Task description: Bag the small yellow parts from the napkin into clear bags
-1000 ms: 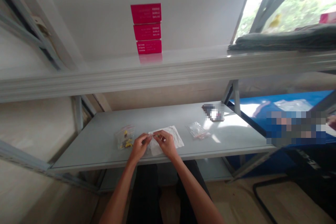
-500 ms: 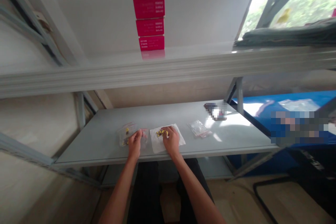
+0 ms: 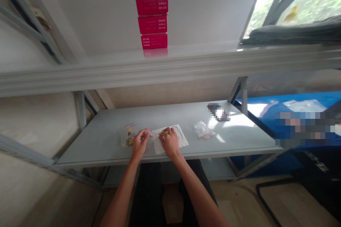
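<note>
My left hand (image 3: 140, 143) is closed, its thumb and fingers pinching a clear plastic zip bag (image 3: 151, 133) with a reddish edge strip. The bag's mouth reaches the left side of a white sheet (image 3: 182, 137) lying on the shelf. Over that sheet, my right hand (image 3: 169, 142) has its fingers drawn together on small yellow pieces (image 3: 164, 132), partly hidden by the fingers. Left of my left hand lies another clear bag (image 3: 124, 137) with several yellow and dark pieces inside.
On the grey shelf (image 3: 93, 142), flat clear bags (image 3: 203, 129) lie to the right, and a pixelated dark object (image 3: 214, 107) sits behind them. An upper shelf edge (image 3: 119, 74) crosses overhead, carrying three stacked pink boxes (image 3: 152, 23). A blue surface (image 3: 262, 108) stands at the right.
My left hand has moved slightly right, bringing its bag to the sheet's edge. My right hand has shifted left, its fingers now covering more of the yellow pieces.
</note>
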Available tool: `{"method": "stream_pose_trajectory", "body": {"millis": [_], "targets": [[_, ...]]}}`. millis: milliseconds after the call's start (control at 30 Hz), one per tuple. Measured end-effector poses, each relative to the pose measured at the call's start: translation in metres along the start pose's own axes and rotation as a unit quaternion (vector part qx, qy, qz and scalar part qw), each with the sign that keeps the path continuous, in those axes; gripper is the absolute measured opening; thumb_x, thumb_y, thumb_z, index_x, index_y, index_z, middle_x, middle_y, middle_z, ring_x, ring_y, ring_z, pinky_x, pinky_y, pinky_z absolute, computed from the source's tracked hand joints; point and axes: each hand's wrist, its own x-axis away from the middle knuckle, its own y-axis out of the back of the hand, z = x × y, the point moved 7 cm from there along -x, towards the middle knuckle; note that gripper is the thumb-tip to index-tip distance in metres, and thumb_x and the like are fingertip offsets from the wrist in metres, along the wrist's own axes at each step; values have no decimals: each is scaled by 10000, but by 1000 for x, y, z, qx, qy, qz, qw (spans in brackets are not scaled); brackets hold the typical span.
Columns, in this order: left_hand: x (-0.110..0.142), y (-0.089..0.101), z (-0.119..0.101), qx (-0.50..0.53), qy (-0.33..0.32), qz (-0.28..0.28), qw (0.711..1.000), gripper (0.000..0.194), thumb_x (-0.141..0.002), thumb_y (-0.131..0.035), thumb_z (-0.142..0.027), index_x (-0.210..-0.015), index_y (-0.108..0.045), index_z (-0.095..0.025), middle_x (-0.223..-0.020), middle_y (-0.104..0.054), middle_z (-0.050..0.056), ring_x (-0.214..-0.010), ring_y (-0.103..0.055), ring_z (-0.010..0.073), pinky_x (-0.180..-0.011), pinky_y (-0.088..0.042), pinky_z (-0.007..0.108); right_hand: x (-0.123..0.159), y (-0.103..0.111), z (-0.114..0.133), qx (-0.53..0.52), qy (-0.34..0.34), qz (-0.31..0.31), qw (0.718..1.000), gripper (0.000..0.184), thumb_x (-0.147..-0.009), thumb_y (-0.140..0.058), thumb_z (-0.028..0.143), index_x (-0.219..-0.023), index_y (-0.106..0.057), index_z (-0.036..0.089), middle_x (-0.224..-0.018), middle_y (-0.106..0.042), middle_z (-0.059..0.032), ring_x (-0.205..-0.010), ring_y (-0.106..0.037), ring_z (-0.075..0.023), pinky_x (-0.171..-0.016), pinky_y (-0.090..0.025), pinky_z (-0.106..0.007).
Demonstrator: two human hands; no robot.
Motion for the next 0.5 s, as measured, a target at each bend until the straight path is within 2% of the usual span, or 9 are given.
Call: {"method": "stream_pose_trajectory", "body": {"millis": [100,233,333,433,500], "targets": [[-1,-1,-3,-47,-19,9,999,484,-884,-633,-583,-1117,-754,-176,-1139,-762,131,-1048,-701,283,-953,-521,389,-1,0,-3,-26,-9,-9,1000,169,-931,-618,120,-892,-749,220,-973,-670,-105,-945,-542,-261,-857,-451,-381],[-2,-10,-6,-83,-52,50,994,454,-880,-644,-573,-1084,-775,-190,-1109,-763,126,-1065,-684,285,-996,-500,423,-2,9,-5,-174,-6,-49,984,145,-972,-595,180,-932,-732,205,-983,-667,-84,-973,-590,-224,-883,-479,-344],[-1,-17,-7,-81,-67,85,991,429,-876,-653,-566,-1071,-779,-206,-1086,-762,115,-1061,-684,278,-1002,-504,418,-3,8,-1,-257,31,-32,965,142,-973,-608,210,-939,-746,211,-993,-675,-72,-988,-620,-201,-900,-491,-327],[0,-18,-8,-69,-65,94,991,421,-885,-646,-556,-1084,-773,-208,-1113,-760,114,-1067,-688,276,-997,-510,409,-4,5,4,-270,63,-1,961,161,-978,-608,219,-927,-761,214,-1009,-693,-70,-977,-631,-196,-921,-485,-338],[0,-16,-8,-60,-57,81,993,415,-891,-642,-550,-1080,-770,-205,-1129,-760,114,-1073,-689,275,-996,-507,403,-4,5,5,-260,67,-4,963,184,-988,-585,212,-950,-765,213,-1018,-695,-71,-978,-624,-197,-929,-479,-345]]}}
